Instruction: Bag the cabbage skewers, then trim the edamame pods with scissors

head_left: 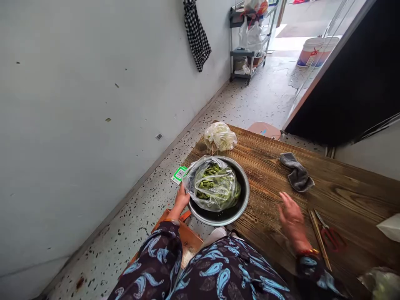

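A metal bowl (245, 196) sits at the table's near left edge. Inside it is a clear plastic bag (215, 187) full of cut green vegetable pieces, possibly beans. My left hand (182, 199) is closed on the bag's left edge, beside the bowl's rim; some fingertips are hidden. Over the table to the right, my right hand (292, 216) is empty, with its fingers apart. Close to it lie wooden sticks (319, 239) and red-handled scissors (331, 236). A grey cloth (296, 171) lies crumpled beyond that hand.
Behind the bowl, a bag of pale vegetables (220, 136) rests on the wooden table (262, 179). A green QR card (179, 174) is at the left edge. A pink stool (264, 130) stands past the table. Farther off are a shelf cart (246, 52) and buckets (312, 52).
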Tool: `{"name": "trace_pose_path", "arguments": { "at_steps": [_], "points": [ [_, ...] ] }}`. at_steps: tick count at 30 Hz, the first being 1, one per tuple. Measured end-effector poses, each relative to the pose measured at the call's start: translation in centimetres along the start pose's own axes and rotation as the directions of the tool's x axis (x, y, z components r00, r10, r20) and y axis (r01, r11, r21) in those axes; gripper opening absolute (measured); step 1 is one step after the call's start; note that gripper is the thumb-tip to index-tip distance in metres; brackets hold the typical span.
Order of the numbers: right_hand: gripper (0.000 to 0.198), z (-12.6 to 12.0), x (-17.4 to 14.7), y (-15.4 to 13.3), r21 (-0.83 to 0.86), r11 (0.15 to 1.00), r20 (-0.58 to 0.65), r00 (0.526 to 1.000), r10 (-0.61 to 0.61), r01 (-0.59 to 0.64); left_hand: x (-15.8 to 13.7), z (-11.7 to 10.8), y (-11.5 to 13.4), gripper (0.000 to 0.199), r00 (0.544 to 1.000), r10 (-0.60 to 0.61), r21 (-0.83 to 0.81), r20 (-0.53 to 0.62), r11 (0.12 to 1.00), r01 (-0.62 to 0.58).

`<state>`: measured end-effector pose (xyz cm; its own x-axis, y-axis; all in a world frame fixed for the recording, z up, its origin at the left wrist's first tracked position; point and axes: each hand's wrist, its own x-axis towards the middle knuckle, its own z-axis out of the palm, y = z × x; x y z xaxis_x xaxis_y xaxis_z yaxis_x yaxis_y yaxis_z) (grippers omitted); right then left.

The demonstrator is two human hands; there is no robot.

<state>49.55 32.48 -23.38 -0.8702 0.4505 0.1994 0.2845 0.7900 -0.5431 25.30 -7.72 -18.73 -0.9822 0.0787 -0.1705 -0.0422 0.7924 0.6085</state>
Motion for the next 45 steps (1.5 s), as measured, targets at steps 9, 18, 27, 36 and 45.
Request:
{"name": "trace_pose_path", "arguments": {
  "at_steps": [9, 18, 27, 36, 45],
  "points": [
    [0.054, 8.5, 10.1, -20.3, 0.268, 0.872, 0.340, 0.806, -0.484, 0.410, -1.6, 1.0, 0.7, 0.041, 0.972, -0.189, -0.146, -0.141, 0.975, 0.168],
    [0.019, 4.3, 10.0, -17.3, 0.312, 0.825, 0.519, 0.643, -0.563, 0.471, 2.3, -1.6, 2.2, 0.056, 0.978, -0.135, -0.350, -0.160, 0.934, 0.071],
    [0.032, 0.9, 8.1, -12.2, 0.212, 0.955, 0.531, 0.796, -0.291, 0.207, 6.6, 1.1, 8.9, 0.098, 0.971, 0.147, -0.070, 0.189, 0.988, -0.136],
    [0.050, 4.7, 10.8, -14.1, 0.012, 0.995, 0.427, 0.900, 0.084, -0.098, 7.8, 0.9, 9.1, 0.019, 0.982, -0.033, -0.463, 0.186, 0.878, 0.117],
    [0.068, 8.4, 12.0, -17.1, 0.202, 0.962, 0.442, 0.893, 0.078, -0.184, 7.5, 1.9, 9.9, 0.021, 0.970, -0.090, -0.730, 0.228, 0.643, 0.231]
  ]
}}
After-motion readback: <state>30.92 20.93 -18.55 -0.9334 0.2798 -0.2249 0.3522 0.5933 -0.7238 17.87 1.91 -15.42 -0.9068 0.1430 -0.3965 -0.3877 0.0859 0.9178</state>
